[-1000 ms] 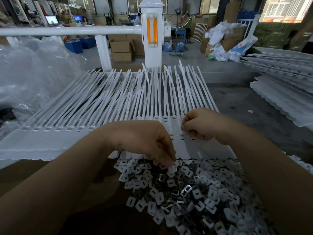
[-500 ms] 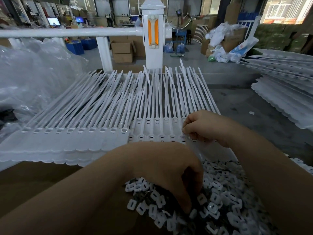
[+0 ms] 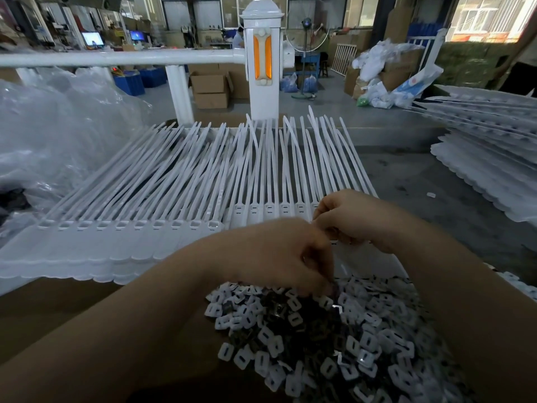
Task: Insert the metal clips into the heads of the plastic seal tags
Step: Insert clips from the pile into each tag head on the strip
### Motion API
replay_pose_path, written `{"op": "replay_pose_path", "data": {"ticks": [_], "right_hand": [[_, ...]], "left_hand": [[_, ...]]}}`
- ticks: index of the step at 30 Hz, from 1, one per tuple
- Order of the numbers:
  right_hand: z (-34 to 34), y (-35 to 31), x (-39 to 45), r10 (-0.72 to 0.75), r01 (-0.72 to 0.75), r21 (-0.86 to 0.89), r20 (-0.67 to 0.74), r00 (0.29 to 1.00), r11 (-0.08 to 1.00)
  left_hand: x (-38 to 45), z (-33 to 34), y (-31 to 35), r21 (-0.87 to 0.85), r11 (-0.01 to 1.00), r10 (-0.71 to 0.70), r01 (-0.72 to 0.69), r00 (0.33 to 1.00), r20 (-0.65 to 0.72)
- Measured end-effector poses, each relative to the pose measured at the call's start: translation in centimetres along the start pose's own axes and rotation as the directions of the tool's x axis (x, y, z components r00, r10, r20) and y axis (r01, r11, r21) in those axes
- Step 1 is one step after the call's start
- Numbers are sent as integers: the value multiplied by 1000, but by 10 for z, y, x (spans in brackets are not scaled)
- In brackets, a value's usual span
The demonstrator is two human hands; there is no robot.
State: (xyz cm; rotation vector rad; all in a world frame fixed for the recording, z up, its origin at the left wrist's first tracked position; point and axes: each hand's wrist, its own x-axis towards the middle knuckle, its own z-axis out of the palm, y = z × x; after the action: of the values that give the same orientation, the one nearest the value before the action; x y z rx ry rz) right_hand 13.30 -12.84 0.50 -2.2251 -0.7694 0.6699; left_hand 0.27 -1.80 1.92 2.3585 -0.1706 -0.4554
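A wide sheet of white plastic seal tags (image 3: 162, 205) lies flat across the brown table (image 3: 58, 315), the long thin straps fanning away toward a white post with an orange reflector (image 3: 262, 58), the square heads in a row nearer the person; the heads on the left part of the row sit a little lower than the run of heads (image 3: 268, 209) just left of the right hand. In front of the sheet, nearest the person, a loose heap of small metal clips and white plastic squares with slots (image 3: 334, 344) spreads over the table; the darker metal pieces gather in the middle of the heap, the white ones round its edges.

The left hand (image 3: 279, 254) reaches down with fingers curled, its fingertips (image 3: 319, 286) at the top edge of the heap; the hand is blurred, and whether the fingers pinch a clip cannot be told. The right hand (image 3: 354, 219) hovers over the right end of the row of heads, fingers bent inward and closed together at the tips; what they grip, if anything, is hidden under the hand.

A crumpled clear plastic bag (image 3: 52, 135) lies to the left of the sheet; more stacked white tag sheets (image 3: 488, 158) rest well apart on the right.
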Motion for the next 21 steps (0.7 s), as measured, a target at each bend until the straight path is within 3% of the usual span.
{"op": "replay_pose_path", "data": {"ticks": [1,3,8,15,21], "right_hand": [[0,0,0,-5,5,-1,-3,1000,1000],[-2,0,-2,-29,29,9,-1,1000,1000],[-6,-4,-4,-130,125,129,36,991,984],[-7,-8,-7,-225,199,190,127,966,961],[-6,-11,-8,-237,218,148,126,963,965]], "left_hand": [[-7,-5,-5,-92,994,41,-51,993,-113],[-10,-10,-14,-270,963,-47,-21,968,-245],[-3,-16,-27,-507,861,-271,49,887,-375],[-5,-21,-26,-550,831,-343,86,857,-385],[-5,-21,-26,-581,811,-356,62,841,-407]]}}
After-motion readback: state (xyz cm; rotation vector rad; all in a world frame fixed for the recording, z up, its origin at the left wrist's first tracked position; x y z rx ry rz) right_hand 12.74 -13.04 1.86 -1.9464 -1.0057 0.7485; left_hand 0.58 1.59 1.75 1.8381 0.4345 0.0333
